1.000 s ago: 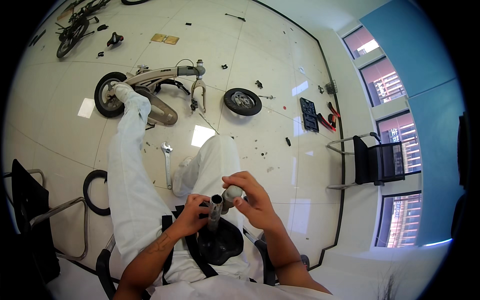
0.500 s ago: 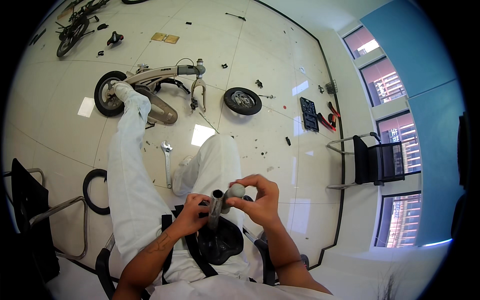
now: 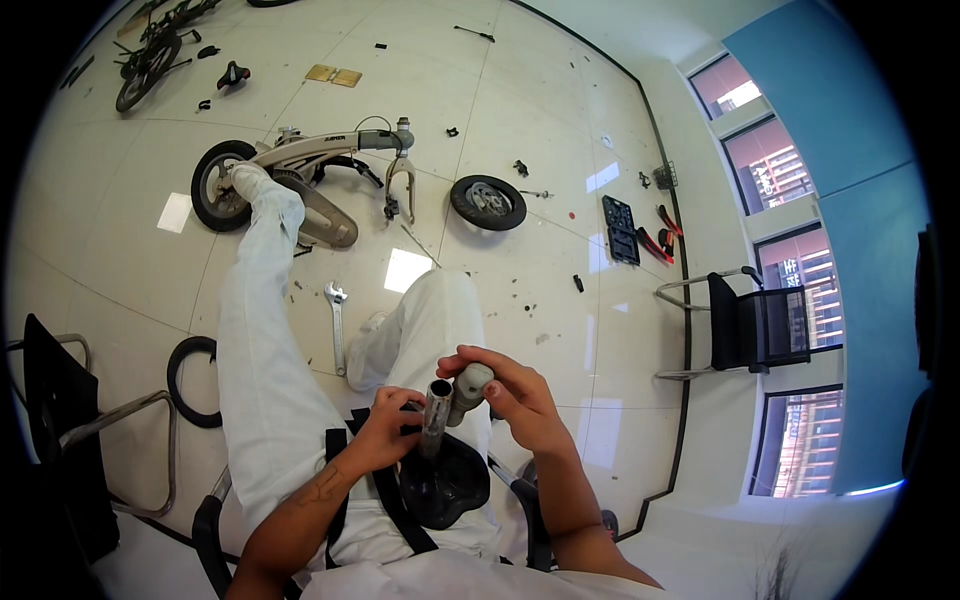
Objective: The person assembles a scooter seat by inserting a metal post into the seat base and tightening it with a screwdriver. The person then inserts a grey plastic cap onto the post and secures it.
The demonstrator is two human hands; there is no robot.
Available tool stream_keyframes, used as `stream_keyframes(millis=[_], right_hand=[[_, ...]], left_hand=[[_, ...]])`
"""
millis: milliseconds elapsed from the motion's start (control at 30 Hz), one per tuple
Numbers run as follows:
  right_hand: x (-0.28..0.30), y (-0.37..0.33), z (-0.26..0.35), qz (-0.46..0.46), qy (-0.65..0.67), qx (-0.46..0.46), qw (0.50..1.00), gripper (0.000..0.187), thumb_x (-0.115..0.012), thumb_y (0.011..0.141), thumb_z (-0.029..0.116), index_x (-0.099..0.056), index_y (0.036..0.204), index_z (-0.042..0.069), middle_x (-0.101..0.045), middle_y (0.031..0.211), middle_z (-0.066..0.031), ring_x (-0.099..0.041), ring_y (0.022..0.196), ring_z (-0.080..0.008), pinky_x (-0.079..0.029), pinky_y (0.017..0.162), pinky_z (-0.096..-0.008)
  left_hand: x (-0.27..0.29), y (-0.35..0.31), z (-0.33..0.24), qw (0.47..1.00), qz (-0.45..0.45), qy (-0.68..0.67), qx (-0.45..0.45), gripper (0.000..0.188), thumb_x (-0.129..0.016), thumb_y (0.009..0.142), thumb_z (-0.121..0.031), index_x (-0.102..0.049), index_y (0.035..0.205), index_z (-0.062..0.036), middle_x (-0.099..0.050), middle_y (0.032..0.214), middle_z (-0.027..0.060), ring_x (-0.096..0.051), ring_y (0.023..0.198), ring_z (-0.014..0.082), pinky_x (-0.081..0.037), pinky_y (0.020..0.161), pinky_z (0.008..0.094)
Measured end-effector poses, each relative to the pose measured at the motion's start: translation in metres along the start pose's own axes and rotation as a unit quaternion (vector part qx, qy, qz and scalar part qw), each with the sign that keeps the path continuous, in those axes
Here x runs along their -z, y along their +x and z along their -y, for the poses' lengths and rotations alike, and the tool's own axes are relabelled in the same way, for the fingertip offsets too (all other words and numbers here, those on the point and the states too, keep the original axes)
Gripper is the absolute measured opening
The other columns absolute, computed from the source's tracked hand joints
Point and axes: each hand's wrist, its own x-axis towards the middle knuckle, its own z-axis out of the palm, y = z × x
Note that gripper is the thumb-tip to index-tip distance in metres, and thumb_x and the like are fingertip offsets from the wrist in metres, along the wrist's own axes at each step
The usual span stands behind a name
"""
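Observation:
A black bicycle saddle (image 3: 446, 490) lies upside down in my lap. Its metal seat post (image 3: 434, 418) points up, with the hollow end showing. My left hand (image 3: 390, 430) is closed around the post's left side, fingers curled against it. Just right of the tube, my right hand (image 3: 520, 398) grips a grey round-ended cylindrical piece (image 3: 470, 388), with the thumb on its near side and the fingers over its far side. This piece stands close against the post; whether they touch I cannot tell.
A partly dismantled small bicycle (image 3: 330, 150) lies ahead, my left foot on its rear wheel. Beyond my knees are a loose wheel (image 3: 488, 203), an adjustable wrench (image 3: 336, 325) and a black tool case (image 3: 620, 228). Chairs (image 3: 735, 320) stand on both sides; a tire (image 3: 190, 385) lies left.
My right hand has turned over the grey piece, its fingers shifting left and over the far side. The piece's rounded end has tilted. My left hand stays on the seat post.

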Motion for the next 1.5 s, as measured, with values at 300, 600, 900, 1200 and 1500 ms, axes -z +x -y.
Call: stream_keyframes(millis=[300,600,900,1200,1500], right_hand=[[0.006,0.003,-0.004,-0.022,-0.115,0.037,0.992,0.033,-0.068,0.096,0.014,-0.066,0.125,0.0,-0.073,0.114,-0.0122,-0.067,0.111,-0.0215,-0.052,0.096,-0.0349],[-0.003,0.004,0.0,-0.138,-0.225,0.027,0.964,0.033,-0.086,0.08,0.017,-0.073,0.105,0.0,-0.076,0.097,-0.0086,-0.07,0.095,-0.0157,-0.052,0.089,-0.0304],[-0.005,0.001,-0.007,-0.15,-0.285,0.051,0.945,0.037,-0.082,0.084,0.016,-0.068,0.115,0.002,-0.072,0.101,-0.0085,-0.061,0.086,-0.0135,-0.05,0.084,-0.0292],[0.004,0.002,0.004,-0.006,-0.203,0.071,0.977,0.037,-0.063,0.097,0.01,-0.061,0.133,0.004,-0.069,0.126,-0.0078,-0.064,0.105,-0.0235,-0.049,0.093,-0.0343],[0.003,0.001,0.006,-0.103,-0.318,0.117,0.935,0.036,-0.083,0.079,0.011,-0.072,0.113,0.005,-0.075,0.101,-0.0072,-0.068,0.088,-0.0202,-0.052,0.08,-0.0321]], left_hand=[[0.0,0.0,-0.001,1.0,0.005,-0.002,-0.002,0.027,-0.079,0.072,-0.007,-0.078,0.099,-0.0127,-0.056,0.127,0.0022,-0.04,0.125,0.0293,-0.034,0.111,0.0398],[-0.002,0.0,0.003,1.0,0.005,-0.005,-0.013,0.033,-0.08,0.074,-0.008,-0.078,0.106,-0.0171,-0.06,0.128,0.0031,-0.044,0.122,0.0265,-0.028,0.109,0.0399],[-0.002,0.0,0.003,1.0,-0.004,-0.006,-0.026,0.031,-0.08,0.076,-0.01,-0.078,0.106,-0.0165,-0.06,0.124,0.002,-0.042,0.12,0.0264,-0.029,0.108,0.0393],[-0.001,0.0,-0.001,1.0,0.004,0.013,-0.002,0.027,-0.079,0.073,-0.008,-0.079,0.1,-0.0138,-0.057,0.127,0.0016,-0.042,0.124,0.0285,-0.034,0.11,0.0399],[-0.004,0.0,0.005,1.0,-0.001,0.003,-0.026,0.029,-0.08,0.078,-0.012,-0.078,0.106,-0.0179,-0.06,0.124,0.0022,-0.042,0.118,0.0265,-0.028,0.107,0.0397]])
